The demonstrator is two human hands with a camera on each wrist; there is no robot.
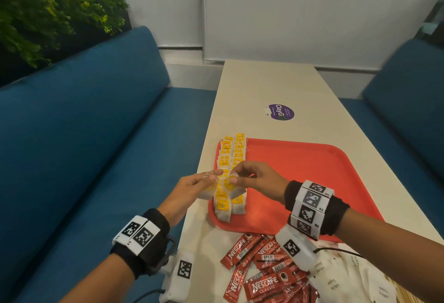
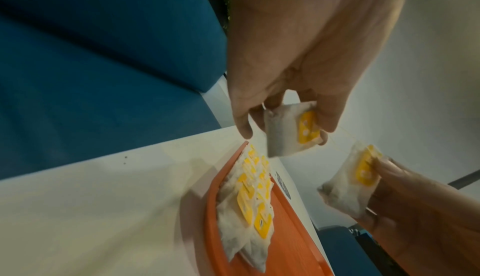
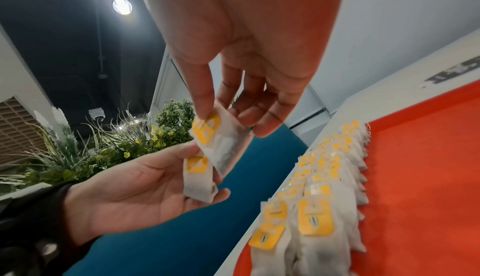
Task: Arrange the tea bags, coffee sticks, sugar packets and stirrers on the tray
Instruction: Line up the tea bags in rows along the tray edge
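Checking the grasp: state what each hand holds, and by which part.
Each hand pinches one tea bag at its tag end: left hand on one bag, right hand on another.

Left hand [image 2: 298, 58]: up top, fingers and thumb pinching one tea bag [image 2: 291, 129], yellow tag facing us
Right hand [image 2: 420, 214]: in from lower right, gripping a second tea bag [image 2: 348, 188]
Thread [image 2: 342, 136]: a thin line strung between the two bags
Tray [image 2: 285, 245]: orange, on the pale bench [image 2: 103, 208]
Row of tea bags [image 2: 249, 204]: overlapping along the tray's left edge, blurred
Blue seat [image 2: 91, 65]: beyond the bench
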